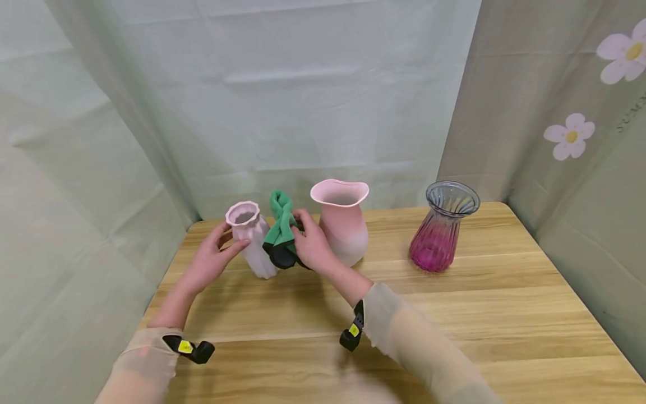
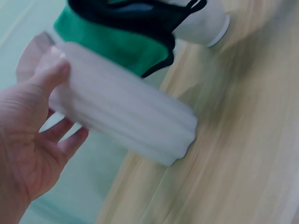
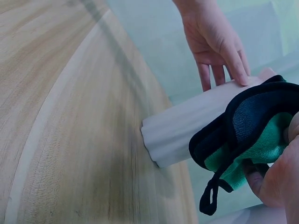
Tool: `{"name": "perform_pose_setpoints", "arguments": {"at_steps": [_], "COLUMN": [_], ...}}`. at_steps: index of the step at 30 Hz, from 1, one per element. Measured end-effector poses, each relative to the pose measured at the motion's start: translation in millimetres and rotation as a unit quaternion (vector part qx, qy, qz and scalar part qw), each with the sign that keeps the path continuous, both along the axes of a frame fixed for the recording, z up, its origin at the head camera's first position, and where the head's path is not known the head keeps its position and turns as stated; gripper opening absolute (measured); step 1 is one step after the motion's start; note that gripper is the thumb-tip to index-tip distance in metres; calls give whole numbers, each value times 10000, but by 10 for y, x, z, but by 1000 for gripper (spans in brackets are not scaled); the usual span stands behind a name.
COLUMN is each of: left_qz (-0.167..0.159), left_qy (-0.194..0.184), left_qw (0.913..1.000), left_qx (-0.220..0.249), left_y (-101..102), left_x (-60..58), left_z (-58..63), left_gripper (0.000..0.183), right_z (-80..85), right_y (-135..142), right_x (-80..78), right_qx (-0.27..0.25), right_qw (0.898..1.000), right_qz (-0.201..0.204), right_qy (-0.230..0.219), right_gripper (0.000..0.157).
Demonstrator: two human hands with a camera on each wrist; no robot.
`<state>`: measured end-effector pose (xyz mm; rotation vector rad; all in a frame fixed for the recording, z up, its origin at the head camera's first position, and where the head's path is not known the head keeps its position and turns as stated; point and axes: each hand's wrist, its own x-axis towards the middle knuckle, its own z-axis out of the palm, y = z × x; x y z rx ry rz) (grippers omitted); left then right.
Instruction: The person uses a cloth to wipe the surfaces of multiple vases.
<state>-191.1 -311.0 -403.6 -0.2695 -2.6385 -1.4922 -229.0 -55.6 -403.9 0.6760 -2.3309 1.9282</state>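
My left hand (image 1: 208,262) holds a small pale pink-white ribbed vase (image 1: 258,251) near its neck, thumb on the near side and fingers behind. The vase leans, its base down by the tabletop; its scalloped rim shows in the head view. In my right hand (image 1: 314,245) is a bunched green cloth (image 1: 280,227) with black edging, pinched between thumb and fingers. The cloth's dark hanging loop (image 3: 209,198) dangles in the right wrist view. From the left wrist, the cloth (image 2: 112,49) overlaps the vase's upper side (image 2: 126,100).
Right behind my right hand stands a larger pink-to-white vase (image 1: 344,230) with a wavy rim. Farther right is a ribbed glass vase (image 1: 437,238), grey above and magenta below. The wooden table (image 1: 504,314) meets hanging curtains (image 1: 313,101) at its back and sides.
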Motion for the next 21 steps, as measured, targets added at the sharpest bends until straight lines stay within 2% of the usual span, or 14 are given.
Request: {"name": "perform_pose_setpoints", "arguments": {"at_steps": [3, 7, 15, 21], "left_qz": [-247, -400, -398, -455], "left_qy": [-142, -338, -395, -440], "left_qw": [9995, 9986, 9982, 9979], "left_qx": [-112, -112, -198, -95], "left_y": [-72, -131, -191, -186], "left_x": [-26, -46, -73, -72], "left_z": [0, 11, -10, -11], "left_gripper": [69, 70, 71, 71], "right_z": [-10, -18, 35, 88], "right_y": [-11, -34, -206, -325], "right_x": [-1, -12, -73, -106], "right_qx": [-26, -37, 235, 504], "right_qw": [10000, 10000, 9996, 9984], "right_qz": [-2, 22, -132, -149], "right_qy": [10, 18, -75, -190], "right_gripper": [25, 25, 26, 31]}}
